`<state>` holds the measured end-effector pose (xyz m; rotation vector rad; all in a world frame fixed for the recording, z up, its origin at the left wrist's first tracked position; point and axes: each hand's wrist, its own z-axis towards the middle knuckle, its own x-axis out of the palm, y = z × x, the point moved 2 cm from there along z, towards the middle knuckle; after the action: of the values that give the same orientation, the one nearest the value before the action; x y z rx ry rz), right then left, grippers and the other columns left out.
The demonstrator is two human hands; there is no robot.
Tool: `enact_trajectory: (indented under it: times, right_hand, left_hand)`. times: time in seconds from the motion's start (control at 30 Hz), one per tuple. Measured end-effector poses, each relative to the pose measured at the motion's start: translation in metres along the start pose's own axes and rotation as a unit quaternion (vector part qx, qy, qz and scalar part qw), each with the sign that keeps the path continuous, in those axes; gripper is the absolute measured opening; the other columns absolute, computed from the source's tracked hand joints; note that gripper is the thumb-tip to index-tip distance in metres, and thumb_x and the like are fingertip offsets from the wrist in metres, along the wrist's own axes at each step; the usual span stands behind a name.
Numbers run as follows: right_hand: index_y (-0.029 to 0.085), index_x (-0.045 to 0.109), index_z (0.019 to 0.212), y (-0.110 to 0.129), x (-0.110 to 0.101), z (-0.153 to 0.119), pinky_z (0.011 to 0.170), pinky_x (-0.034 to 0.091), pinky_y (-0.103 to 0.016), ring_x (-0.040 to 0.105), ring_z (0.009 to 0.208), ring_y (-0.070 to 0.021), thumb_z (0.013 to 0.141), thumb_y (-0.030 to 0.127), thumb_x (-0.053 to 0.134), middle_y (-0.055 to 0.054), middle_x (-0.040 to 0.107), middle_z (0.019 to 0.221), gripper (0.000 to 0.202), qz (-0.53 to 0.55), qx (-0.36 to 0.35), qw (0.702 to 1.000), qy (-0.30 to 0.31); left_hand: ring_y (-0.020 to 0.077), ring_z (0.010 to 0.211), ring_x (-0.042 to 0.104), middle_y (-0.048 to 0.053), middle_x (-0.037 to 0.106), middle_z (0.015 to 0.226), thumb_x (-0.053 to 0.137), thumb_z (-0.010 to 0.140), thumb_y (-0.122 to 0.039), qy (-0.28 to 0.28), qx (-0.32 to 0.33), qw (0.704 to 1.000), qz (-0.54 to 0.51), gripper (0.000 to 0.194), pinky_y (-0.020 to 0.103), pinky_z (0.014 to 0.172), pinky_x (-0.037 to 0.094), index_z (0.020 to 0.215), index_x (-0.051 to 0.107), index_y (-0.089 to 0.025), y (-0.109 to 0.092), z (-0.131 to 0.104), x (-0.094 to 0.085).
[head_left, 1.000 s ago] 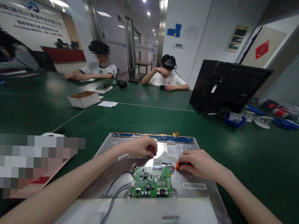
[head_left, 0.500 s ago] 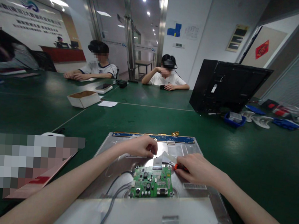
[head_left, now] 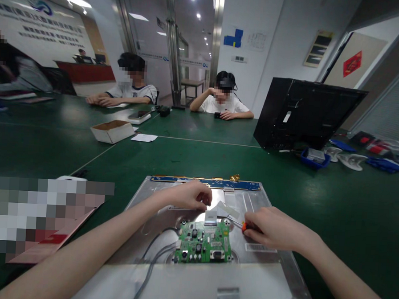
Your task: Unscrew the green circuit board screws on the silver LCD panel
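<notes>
A metal-backed LCD panel point(head_left: 263, 277) lies in front of me with a green circuit board point(head_left: 203, 243) on its middle. A flat ribbon cable point(head_left: 211, 217) meets the board's top edge. My right hand point(head_left: 269, 225) is closed around the red handle of a screwdriver point(head_left: 244, 227), whose thin shaft points left toward the board's upper right corner. Just above the ribbon cable, my left hand point(head_left: 194, 195) has its fingers curled together; whatever they pinch, if anything, is hidden. Between the hands, a piece of clear film or tape point(head_left: 226, 209) sticks up from the panel.
Grey cables point(head_left: 151, 267) run from the board toward me. A black monitor housing point(head_left: 304, 115) stands at the back right, beside a blue tray point(head_left: 315, 159). Left of centre sits an open white box point(head_left: 112, 131). Across the green table point(head_left: 192, 156) are other people.
My right hand has shifted right with the screwdriver, and more of its shaft shows. My left hand has barely moved.
</notes>
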<state>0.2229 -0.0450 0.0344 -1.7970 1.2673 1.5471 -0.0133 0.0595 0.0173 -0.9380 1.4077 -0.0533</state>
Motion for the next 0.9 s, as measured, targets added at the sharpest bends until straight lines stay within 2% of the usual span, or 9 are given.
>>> enact_trajectory:
  times: [0.23, 0.53, 0.77, 0.9]
  right_hand:
    - [0.017, 0.061, 0.089, 0.012, 0.008, 0.008, 0.052, 0.027, -0.027, 0.056, 0.061, -0.0172, 0.094, 0.035, 0.046, -0.006, 0.066, 0.073, 0.024, -0.019, -0.001, 1.0, -0.023]
    - [0.018, 0.059, 0.091, 0.013, 0.012, 0.017, 0.054, 0.026, -0.028, 0.053, 0.061, -0.0163, 0.096, 0.038, 0.044, -0.004, 0.064, 0.073, 0.025, -0.023, -0.021, 0.998, -0.057]
    - [0.018, 0.061, 0.09, 0.004, 0.001, 0.004, 0.055, 0.031, -0.027, 0.055, 0.063, -0.0162, 0.096, 0.039, 0.043, -0.004, 0.065, 0.074, 0.029, 0.008, -0.019, 1.0, -0.013]
    - [0.019, 0.064, 0.093, 0.0, -0.005, -0.004, 0.055, 0.03, -0.028, 0.057, 0.064, -0.0174, 0.096, 0.038, 0.043, -0.005, 0.067, 0.076, 0.028, -0.012, -0.02, 1.0, -0.001]
  left_hand:
    - [0.0131, 0.064, 0.055, 0.001, 0.064, 0.076, 0.068, 0.079, -0.017, -0.013, 0.012, 1.0, 0.007, 0.011, 0.022, 0.059, 0.039, 0.09, 0.068, -0.017, -0.004, 0.003, 0.004]
    - [0.014, 0.065, 0.056, 0.001, 0.064, 0.076, 0.067, 0.08, -0.018, -0.001, 0.008, 1.0, 0.008, 0.01, 0.022, 0.058, 0.039, 0.089, 0.068, -0.017, -0.003, 0.003, 0.004]
    - [0.0138, 0.068, 0.056, 0.001, 0.064, 0.079, 0.068, 0.076, -0.016, 0.015, -0.001, 1.0, -0.015, 0.012, 0.022, 0.059, 0.041, 0.088, 0.067, -0.016, -0.003, 0.001, 0.002]
    - [0.0136, 0.068, 0.056, 0.001, 0.064, 0.08, 0.069, 0.073, -0.015, 0.033, -0.003, 0.999, -0.032, 0.015, 0.022, 0.059, 0.041, 0.088, 0.068, -0.015, -0.002, 0.002, 0.002]
